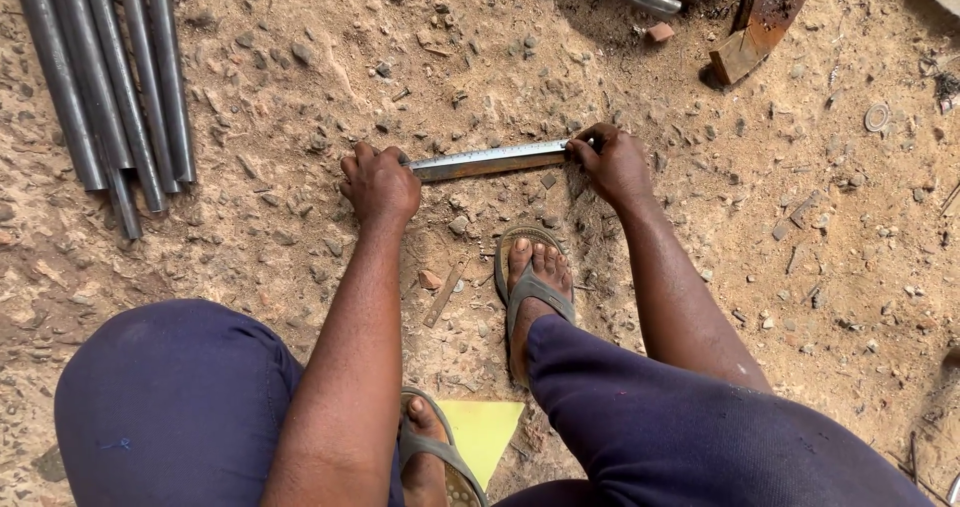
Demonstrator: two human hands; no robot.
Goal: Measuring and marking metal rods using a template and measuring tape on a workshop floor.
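So there's a flat metal bar (490, 159) lying on the sandy, stony ground (300, 77), with what looks like a steel ruler laid along its top. Its long axis runs nearly straight left to right, the right end tipped a touch higher in the shot, and it sits just past the toes of the sandalled foot (535, 277). The left hand (380, 182) is fisted down over the left end – fingers curled shut on the bar. The right hand (612, 162) pinches the other end, fingertips closed on it.

Over by the upper left edge there's a bundle of grey pipes (110, 77) lying side by side, pointing roughly away from the person. A rusty curved piece of metal (760, 22) sits near the top right. Between the feet at the bottom – a yellow triangular scrap (485, 429) flat on the dirt, can't make out any markings on it.
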